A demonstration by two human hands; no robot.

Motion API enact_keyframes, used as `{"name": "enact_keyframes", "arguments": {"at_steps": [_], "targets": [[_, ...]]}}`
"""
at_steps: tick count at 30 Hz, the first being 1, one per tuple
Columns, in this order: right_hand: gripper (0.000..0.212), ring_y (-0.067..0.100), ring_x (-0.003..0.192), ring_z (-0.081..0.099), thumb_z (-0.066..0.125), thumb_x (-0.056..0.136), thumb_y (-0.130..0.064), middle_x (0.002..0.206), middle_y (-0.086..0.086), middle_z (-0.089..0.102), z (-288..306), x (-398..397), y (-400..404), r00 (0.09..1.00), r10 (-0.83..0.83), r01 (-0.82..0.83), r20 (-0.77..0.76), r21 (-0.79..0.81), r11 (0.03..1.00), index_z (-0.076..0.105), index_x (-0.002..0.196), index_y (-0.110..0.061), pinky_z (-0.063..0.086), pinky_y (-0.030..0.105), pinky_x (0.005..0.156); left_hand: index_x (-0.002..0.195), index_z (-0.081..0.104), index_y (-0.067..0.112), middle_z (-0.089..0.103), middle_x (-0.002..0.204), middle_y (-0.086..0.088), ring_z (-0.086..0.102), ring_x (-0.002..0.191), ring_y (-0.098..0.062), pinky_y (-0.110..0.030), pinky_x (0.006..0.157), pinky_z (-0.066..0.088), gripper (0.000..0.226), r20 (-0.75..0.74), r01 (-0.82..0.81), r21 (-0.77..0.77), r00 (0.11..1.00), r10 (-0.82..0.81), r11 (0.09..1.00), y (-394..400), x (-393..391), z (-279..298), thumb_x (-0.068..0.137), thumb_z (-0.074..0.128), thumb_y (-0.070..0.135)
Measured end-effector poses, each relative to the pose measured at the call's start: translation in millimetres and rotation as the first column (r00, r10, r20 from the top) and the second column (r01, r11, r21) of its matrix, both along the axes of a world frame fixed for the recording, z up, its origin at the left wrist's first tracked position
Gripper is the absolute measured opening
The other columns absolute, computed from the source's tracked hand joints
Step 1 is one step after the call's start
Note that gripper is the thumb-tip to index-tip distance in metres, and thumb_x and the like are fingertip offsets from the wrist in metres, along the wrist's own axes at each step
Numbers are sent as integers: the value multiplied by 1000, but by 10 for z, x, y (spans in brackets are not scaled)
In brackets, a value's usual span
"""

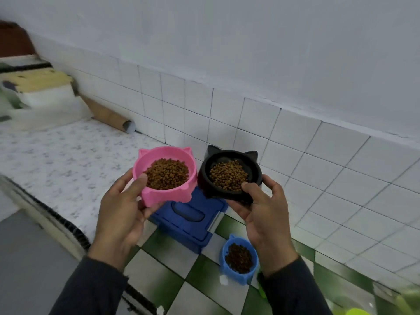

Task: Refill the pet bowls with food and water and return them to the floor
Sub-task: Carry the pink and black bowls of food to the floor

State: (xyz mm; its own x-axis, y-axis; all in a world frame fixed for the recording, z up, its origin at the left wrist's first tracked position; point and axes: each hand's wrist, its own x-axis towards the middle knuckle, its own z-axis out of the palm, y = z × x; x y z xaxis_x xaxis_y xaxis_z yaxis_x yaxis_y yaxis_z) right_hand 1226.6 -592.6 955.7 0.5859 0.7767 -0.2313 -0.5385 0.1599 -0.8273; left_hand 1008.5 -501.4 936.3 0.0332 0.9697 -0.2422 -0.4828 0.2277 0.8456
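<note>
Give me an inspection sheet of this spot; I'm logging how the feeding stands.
Surface: speckled counter; green-and-white checked floor.
Job's things: pink bowl and black bowl, both holding kibble, held up; blue bowl with kibble on the floor.
Clutter: blue container; cardboard tube.
Grippers: left hand grips pink bowl; right hand grips black bowl.
Cables: nothing seen.
Surroundings: white tiled wall.
</note>
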Motion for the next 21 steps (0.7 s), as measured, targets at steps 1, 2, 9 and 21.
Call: {"name": "enact_keyframes", "arguments": {"at_steps": [1,2,9,21], "targets": [[50,32,97,74,65,92,2,120,21,65,11,-102,90,1000,19,-19,6,1,1000,49,135,-17,62,42,71,136,63,15,75,118,-11,76,101,-28,-47,77,63,39,4,-24,-3,1000,24,1000,36,-114,16,97,66,12],[50,31,96,74,65,91,2,119,21,66,24,-213,183,999,36,-36,9,3,999,50,135,-17,62,42,70,135,64,15,75,117,-11,76,100,-28,-46,76,64,38,7,-49,-6,999,49,999,79,-240,28,97,66,12],[47,35,103,70,64,92,4,124,21,62,58,-1182,854,986,166,-166,-9,3,986,52,132,-17,62,42,67,136,63,19,74,120,-8,76,101,-26,-48,82,63,39,-14,-187,5,982,187,982,432,-1299,75,98,65,13],[51,34,99,71,62,91,7,123,22,62,-5,-3202,1891,918,395,-396,-44,-12,918,49,134,-17,61,44,67,129,69,22,75,118,-8,73,107,-31,-48,84,62,34,-53,-453,-2,890,453,891,872,-3332,35,98,64,11]]}}
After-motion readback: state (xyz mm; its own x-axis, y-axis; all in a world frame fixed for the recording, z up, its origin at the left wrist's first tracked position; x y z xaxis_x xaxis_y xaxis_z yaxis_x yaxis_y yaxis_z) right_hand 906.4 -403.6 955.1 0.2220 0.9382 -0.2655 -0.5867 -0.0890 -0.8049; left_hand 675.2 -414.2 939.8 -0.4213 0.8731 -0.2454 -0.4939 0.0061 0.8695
